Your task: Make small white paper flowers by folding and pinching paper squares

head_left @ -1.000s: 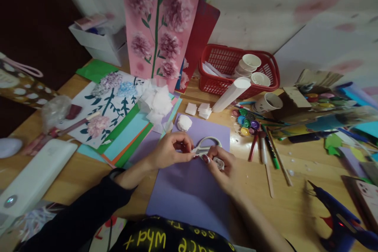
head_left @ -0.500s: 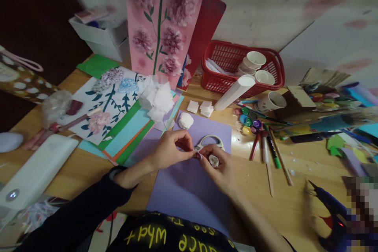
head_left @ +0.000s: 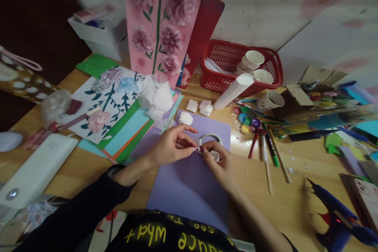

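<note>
Over a purple sheet (head_left: 191, 189) my two hands meet at the fingertips. My left hand (head_left: 174, 145) pinches with its thumb at a tiny white piece of paper (head_left: 199, 149), its other fingers loosely raised. My right hand (head_left: 220, 165) pinches the same bit from the other side. A crumpled white paper piece (head_left: 215, 156) shows within the curled fingers of that hand. Behind the right fingers lies a white ring-shaped thing (head_left: 211, 137), partly hidden. A round white paper ball (head_left: 185, 118) rests at the sheet's upper left, near two small stacks of white squares (head_left: 206, 108).
Crumpled white tissue (head_left: 156, 98) lies on coloured paper (head_left: 126, 126) at left. Behind stand a pink flower picture (head_left: 159, 19) and a red basket (head_left: 218, 80) with paper cups. Paint pots (head_left: 246, 120), brushes and pens (head_left: 271, 147) lie right, with a blue glue gun (head_left: 336, 212) nearer.
The upper fingers of my left hand have lifted and spread from the pinch. Both thumbs have shifted slightly, and the white bit shows between them. The camera view has moved a little.
</note>
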The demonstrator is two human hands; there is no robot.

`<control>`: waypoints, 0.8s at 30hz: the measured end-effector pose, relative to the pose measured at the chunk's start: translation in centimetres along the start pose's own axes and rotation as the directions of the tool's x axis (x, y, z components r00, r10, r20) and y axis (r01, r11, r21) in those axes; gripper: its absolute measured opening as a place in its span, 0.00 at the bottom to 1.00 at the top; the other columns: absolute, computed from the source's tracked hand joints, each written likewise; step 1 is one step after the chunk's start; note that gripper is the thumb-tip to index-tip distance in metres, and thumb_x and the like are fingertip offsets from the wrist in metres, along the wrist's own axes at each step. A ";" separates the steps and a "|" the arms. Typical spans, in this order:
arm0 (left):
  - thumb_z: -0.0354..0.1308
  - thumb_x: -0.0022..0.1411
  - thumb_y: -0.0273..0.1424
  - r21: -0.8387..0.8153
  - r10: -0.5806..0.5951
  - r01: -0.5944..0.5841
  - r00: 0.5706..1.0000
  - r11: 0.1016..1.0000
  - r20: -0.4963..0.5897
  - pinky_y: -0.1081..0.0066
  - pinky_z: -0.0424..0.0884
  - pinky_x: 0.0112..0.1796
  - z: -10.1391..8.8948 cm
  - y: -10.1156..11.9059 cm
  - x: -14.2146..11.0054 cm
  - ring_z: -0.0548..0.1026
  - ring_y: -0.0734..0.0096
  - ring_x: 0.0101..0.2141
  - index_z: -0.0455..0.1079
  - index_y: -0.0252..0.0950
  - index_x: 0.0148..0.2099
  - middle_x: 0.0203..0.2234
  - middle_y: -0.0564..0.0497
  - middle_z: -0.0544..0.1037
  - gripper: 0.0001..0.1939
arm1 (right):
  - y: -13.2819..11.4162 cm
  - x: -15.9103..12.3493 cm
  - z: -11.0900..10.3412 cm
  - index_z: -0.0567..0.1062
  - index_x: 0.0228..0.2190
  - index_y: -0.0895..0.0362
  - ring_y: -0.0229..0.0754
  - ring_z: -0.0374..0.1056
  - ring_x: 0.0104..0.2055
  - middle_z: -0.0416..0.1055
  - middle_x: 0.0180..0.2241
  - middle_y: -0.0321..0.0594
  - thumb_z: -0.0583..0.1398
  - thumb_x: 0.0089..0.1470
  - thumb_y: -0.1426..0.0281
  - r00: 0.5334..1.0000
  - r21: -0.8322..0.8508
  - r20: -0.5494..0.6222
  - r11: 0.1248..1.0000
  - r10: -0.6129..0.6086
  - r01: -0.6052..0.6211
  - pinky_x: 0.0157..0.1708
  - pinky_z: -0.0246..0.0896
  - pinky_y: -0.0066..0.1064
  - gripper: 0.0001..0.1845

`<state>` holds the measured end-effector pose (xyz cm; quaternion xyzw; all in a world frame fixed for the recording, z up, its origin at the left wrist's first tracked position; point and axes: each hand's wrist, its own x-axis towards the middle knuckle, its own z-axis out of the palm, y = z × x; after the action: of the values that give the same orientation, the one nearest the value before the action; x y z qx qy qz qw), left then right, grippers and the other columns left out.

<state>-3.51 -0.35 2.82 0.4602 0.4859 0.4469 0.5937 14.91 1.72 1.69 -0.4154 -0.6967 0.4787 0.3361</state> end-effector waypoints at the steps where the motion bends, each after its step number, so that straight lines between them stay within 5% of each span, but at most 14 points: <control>1: 0.63 0.49 0.25 -0.001 -0.004 0.004 1.000 1.000 -0.005 0.74 0.74 0.34 0.0 0.0 0.0 0.79 0.73 0.30 0.67 0.34 0.48 0.28 0.52 0.80 0.22 | 0.0 0.0 0.0 0.71 0.26 0.57 0.35 0.58 0.23 0.65 0.21 0.33 0.58 0.58 0.68 1.000 -0.010 -0.003 1.000 -0.007 0.007 0.22 0.50 0.26 0.10; 15: 0.62 0.50 0.25 0.029 0.046 -0.045 0.998 0.999 -0.032 0.70 0.74 0.37 0.0 0.1 -0.1 0.79 0.70 0.31 0.66 0.33 0.50 0.27 0.52 0.80 0.23 | -0.1 -0.1 0.0 0.77 0.32 0.57 0.39 0.71 0.27 0.77 0.26 0.37 0.62 0.54 0.70 0.991 -0.121 -0.049 0.985 -0.128 0.122 0.27 0.62 0.27 0.04; 24: 0.60 0.48 0.25 0.009 0.067 -0.067 0.991 0.998 -0.116 0.72 0.71 0.35 -0.3 0.5 0.2 0.74 0.74 0.30 0.67 0.33 0.47 0.27 0.55 0.74 0.21 | 0.3 -0.1 0.0 0.78 0.30 0.57 0.39 0.69 0.24 0.76 0.23 0.37 0.59 0.57 0.67 0.996 -0.071 -0.093 0.997 -0.016 0.009 0.25 0.61 0.28 0.09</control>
<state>-3.77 -0.06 3.21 0.4509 0.5049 0.4914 0.5480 15.05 1.66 1.45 -0.4445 -0.6993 0.4317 0.3564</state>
